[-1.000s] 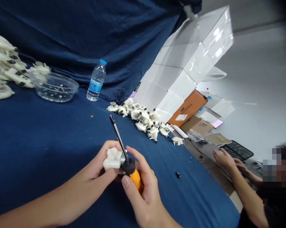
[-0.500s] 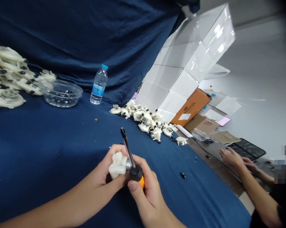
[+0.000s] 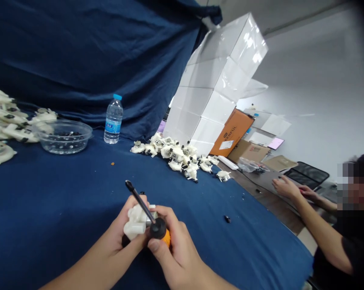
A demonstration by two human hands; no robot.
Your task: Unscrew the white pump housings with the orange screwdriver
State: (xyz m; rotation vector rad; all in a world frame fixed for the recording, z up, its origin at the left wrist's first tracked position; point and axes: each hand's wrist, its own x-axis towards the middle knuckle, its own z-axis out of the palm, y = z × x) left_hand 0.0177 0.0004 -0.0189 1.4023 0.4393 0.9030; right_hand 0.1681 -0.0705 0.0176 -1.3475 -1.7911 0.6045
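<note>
My left hand [image 3: 121, 231] is closed around a white plastic part [image 3: 135, 220] with rounded lobes, a stubby peg and a metal cylinder on its right side. In my right hand [image 3: 177, 249] is a screwdriver [image 3: 142, 206] with an orange and black handle. Its dark shaft points up and to the left, passing in front of the white part, and the tip touches nothing. Both hands meet low in the middle of the view, above the blue cloth [image 3: 79, 209]. Fingers hide the underside of the part and most of the handle.
A clear plastic bowl [image 3: 63, 139] holds small dark pieces, beside a water bottle [image 3: 113, 121]. White assemblies lie in piles at left [image 3: 9, 121] and centre [image 3: 175, 155]. A small black piece [image 3: 227, 218] lies to the right. Stacked white boxes [image 3: 196, 96] stand behind; a co-worker [image 3: 329, 237] sits at right.
The view has turned, so the bottle, boxes and hands appear further left. The screwdriver leans more to the left. Both hands keep their hold.
</note>
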